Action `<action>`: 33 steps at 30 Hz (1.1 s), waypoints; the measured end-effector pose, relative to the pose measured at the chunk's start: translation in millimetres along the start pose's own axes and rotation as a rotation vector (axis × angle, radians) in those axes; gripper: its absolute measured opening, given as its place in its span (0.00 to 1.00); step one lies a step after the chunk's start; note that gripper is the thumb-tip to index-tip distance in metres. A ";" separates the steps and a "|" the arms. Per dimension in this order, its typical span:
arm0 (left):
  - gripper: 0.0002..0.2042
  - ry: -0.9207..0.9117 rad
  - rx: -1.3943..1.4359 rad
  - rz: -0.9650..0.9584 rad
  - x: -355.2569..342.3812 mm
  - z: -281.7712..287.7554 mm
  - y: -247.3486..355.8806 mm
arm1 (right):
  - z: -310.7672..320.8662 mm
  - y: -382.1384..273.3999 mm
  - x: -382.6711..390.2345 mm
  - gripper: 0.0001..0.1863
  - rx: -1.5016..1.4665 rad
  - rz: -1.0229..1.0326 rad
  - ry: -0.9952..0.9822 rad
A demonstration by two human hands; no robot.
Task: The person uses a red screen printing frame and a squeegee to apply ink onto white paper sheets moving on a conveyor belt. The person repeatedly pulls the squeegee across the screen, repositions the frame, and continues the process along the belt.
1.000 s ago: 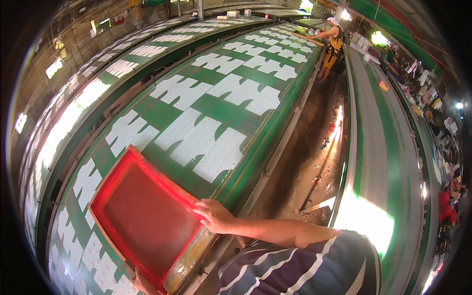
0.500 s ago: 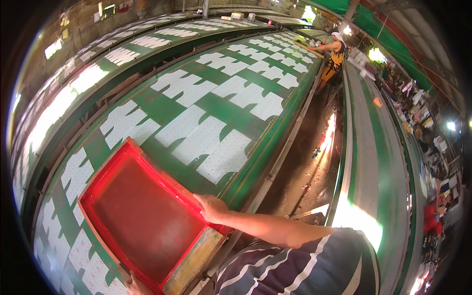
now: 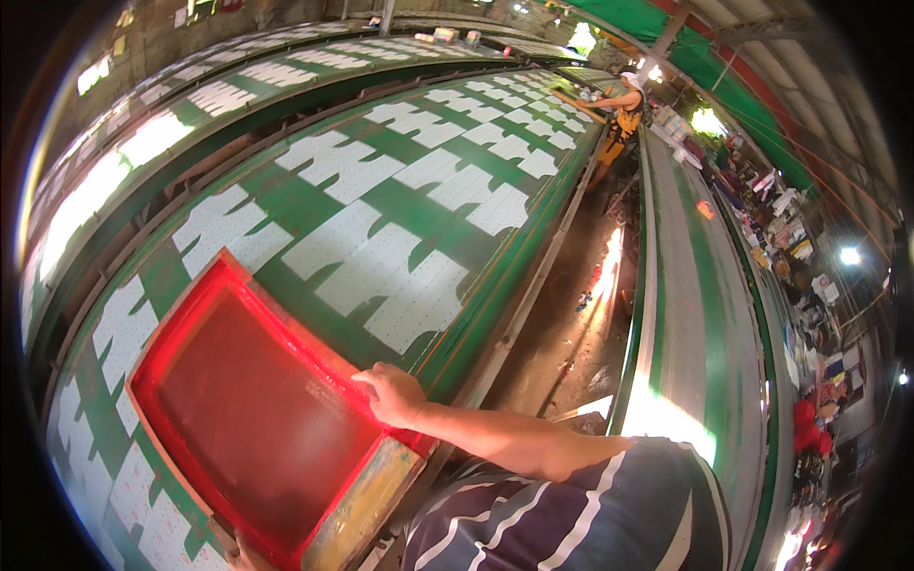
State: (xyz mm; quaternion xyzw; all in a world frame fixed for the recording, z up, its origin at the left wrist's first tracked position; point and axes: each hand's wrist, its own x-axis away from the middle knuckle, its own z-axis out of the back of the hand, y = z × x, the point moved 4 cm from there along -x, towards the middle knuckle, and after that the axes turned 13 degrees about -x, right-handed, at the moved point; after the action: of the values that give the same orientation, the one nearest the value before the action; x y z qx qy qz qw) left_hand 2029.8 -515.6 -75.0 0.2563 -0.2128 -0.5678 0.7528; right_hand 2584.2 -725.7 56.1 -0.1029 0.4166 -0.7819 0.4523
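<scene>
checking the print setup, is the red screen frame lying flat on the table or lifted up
Flat, as far as shows: the red screen frame lies along the long green table, the right hand on its right edge. Whether any corner is raised, cannot tell.

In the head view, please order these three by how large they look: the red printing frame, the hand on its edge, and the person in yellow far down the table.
1. Red printing frame, clearly largest.
2. Right hand, on the frame's right edge.
3. Person in yellow, who looks about as small as the hand only because of distance, so ranks 2 and 3 are unsure.
</scene>
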 end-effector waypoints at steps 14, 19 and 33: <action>0.16 0.005 0.349 0.025 66.3 -23.6 156.6 | 90.9 64.4 -76.9 0.16 -0.078 0.001 0.017; 0.14 0.030 0.435 0.034 122.6 -92.3 227.9 | 145.5 150.5 -117.5 0.18 -0.005 -0.104 0.047; 0.16 0.008 0.326 0.116 283.1 -240.7 376.3 | 287.1 374.5 -164.5 0.19 -0.178 -0.163 0.208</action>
State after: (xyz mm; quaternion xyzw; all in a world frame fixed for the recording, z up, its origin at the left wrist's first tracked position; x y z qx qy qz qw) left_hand 2532.5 -669.5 -17.9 0.3643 -0.3135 -0.4803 0.7337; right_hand 3065.1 -846.8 -5.8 -0.0944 0.5191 -0.7823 0.3310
